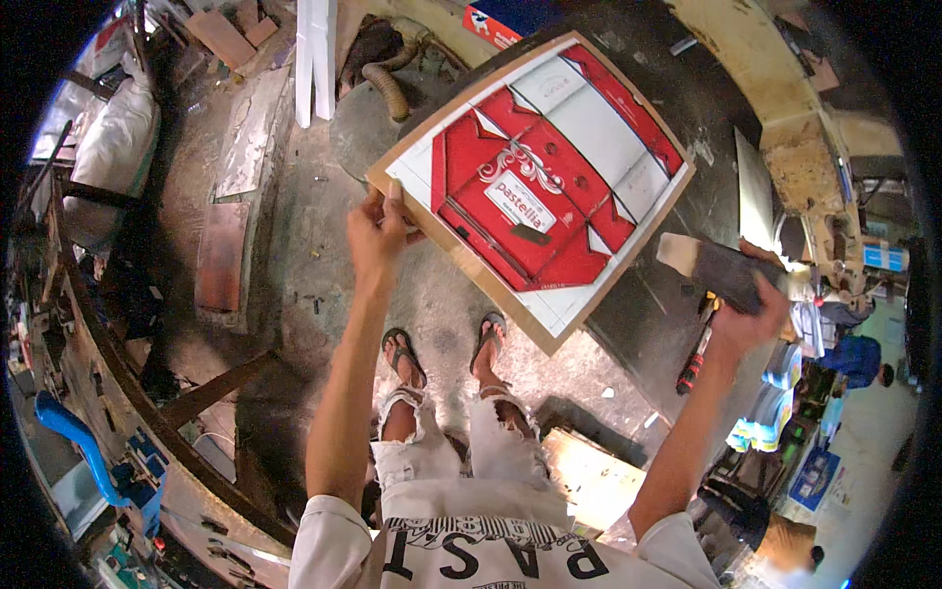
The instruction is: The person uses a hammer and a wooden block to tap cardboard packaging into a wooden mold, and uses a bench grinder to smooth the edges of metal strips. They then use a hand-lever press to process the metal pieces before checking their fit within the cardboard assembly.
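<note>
Printed sheet [549, 196]: left hand [381, 234] clamps thumb and fingers near its left corner; right hand's [752, 319] fingers wrap dark block [721, 272].

This looks like a workshop: a stained grey concrete floor [294, 265], a worn brown bench [211, 510] crowded with odds and ends, a ribbed beige hose [388, 93], a bulging white sack [116, 142], a red-and-black hand tool [692, 368].
</note>
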A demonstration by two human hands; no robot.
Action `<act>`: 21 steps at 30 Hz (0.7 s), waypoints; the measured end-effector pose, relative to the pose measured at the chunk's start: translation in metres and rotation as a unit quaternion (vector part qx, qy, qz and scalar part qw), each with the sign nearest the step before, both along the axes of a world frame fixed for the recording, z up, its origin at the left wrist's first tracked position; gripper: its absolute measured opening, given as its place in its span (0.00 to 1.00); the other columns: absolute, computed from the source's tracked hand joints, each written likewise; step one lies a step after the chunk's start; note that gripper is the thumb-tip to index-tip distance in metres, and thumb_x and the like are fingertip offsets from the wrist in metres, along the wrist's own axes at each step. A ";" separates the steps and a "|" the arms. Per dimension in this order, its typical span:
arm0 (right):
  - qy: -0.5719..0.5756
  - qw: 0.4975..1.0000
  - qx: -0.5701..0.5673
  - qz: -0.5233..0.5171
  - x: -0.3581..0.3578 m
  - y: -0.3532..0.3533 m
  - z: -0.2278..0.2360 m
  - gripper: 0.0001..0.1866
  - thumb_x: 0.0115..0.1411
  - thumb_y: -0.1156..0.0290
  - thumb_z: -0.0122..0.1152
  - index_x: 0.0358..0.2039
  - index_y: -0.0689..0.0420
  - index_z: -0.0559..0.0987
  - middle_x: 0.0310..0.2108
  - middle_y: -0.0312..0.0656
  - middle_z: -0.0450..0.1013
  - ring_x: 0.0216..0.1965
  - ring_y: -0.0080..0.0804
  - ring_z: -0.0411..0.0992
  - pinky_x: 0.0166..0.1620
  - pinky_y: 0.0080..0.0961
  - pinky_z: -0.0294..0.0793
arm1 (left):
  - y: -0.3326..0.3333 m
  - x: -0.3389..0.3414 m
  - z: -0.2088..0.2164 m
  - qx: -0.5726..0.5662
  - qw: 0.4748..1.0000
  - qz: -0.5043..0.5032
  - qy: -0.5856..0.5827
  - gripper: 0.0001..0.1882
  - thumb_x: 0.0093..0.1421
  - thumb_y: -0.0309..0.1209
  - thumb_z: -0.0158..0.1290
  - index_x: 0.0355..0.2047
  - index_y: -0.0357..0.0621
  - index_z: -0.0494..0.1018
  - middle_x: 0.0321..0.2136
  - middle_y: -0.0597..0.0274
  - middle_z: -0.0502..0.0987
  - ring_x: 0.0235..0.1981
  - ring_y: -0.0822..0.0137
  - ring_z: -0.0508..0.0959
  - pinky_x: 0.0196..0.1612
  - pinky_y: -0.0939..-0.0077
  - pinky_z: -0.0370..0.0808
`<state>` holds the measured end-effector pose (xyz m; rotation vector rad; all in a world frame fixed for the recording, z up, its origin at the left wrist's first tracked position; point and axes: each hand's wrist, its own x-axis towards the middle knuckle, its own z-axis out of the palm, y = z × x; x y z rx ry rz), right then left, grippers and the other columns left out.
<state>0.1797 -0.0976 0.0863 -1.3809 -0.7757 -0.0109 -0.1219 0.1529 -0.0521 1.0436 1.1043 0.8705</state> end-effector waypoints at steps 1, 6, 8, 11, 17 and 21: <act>0.020 0.999 0.016 0.027 -0.008 0.007 0.023 0.27 0.48 0.62 0.51 0.46 0.68 0.73 0.45 0.58 0.72 0.52 0.52 0.70 0.60 0.49 0.65 | 0.001 0.001 0.000 0.006 1.000 -0.001 -0.017 0.18 0.71 0.38 0.46 0.46 0.31 0.74 0.27 0.61 0.77 0.28 0.70 0.81 0.30 0.68 0.85; -0.055 0.961 -0.004 0.272 -0.098 0.052 0.112 0.26 0.41 0.57 0.54 0.37 0.63 0.72 0.31 0.48 0.67 0.37 0.43 0.66 0.51 0.46 0.65 | 0.006 0.008 -0.009 0.034 0.999 0.003 0.001 0.18 0.70 0.38 0.48 0.48 0.35 0.75 0.25 0.62 0.77 0.25 0.72 0.79 0.29 0.69 0.85; -0.103 0.946 0.002 0.306 -0.115 0.062 0.115 0.24 0.41 0.57 0.56 0.35 0.60 0.71 0.30 0.45 0.65 0.35 0.38 0.65 0.48 0.41 0.66 | 0.010 0.005 -0.002 0.027 0.999 -0.011 0.018 0.18 0.70 0.39 0.49 0.46 0.34 0.75 0.24 0.63 0.77 0.24 0.73 0.78 0.28 0.70 0.85; -0.029 0.962 -0.257 0.087 -0.170 0.108 0.057 0.15 0.45 0.69 0.58 0.36 0.57 0.75 0.30 0.35 0.75 0.30 0.27 0.72 0.42 0.31 0.74 | 0.007 0.006 -0.002 0.031 0.999 0.001 -0.013 0.22 0.67 0.46 0.53 0.45 0.35 0.75 0.25 0.65 0.75 0.27 0.73 0.77 0.27 0.73 0.83; 0.109 0.941 -0.117 0.297 -0.147 0.115 0.018 0.17 0.45 0.71 0.59 0.38 0.59 0.73 0.35 0.45 0.75 0.37 0.30 0.73 0.46 0.31 0.73 | 0.000 0.008 -0.001 0.007 0.999 0.009 -0.043 0.22 0.66 0.44 0.55 0.46 0.34 0.74 0.27 0.62 0.76 0.26 0.72 0.77 0.26 0.73 0.83; 0.118 0.913 -0.131 0.368 -0.147 0.113 0.053 0.22 0.47 0.64 0.59 0.42 0.57 0.69 0.36 0.48 0.71 0.39 0.38 0.70 0.48 0.37 0.69 | -0.006 -0.001 -0.007 0.026 0.999 0.037 -0.010 0.17 0.68 0.33 0.51 0.50 0.30 0.71 0.27 0.56 0.79 0.26 0.71 0.81 0.24 0.69 0.84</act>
